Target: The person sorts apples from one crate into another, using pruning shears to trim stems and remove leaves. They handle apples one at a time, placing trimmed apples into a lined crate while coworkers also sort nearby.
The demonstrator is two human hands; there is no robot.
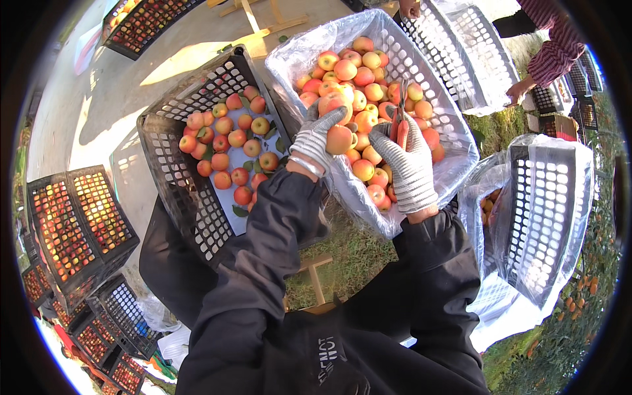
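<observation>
My left hand (314,137), in a striped grey-and-white glove, grips two apples: an upper apple (334,104) and a lower apple (339,140). Both are above the near left side of a plastic-lined crate (447,170) heaped with red-yellow apples (365,76). Over the same crate, my gloved right hand (406,165) holds red-handled snips (402,131), their blades pointing away from me. To the left sits a black plastic crate (170,173) with apples (237,138) and a few leaves scattered across its pale bottom. My left forearm crosses its near right corner.
Lined crates (540,212) stand at right, beside a fruit-bearing tree (568,316). Stacked apple crates (79,222) fill the left. Wooden stands (316,281) show below and beyond. Another person's striped sleeve (553,61) and hands are at upper right, by more lined crates (459,57).
</observation>
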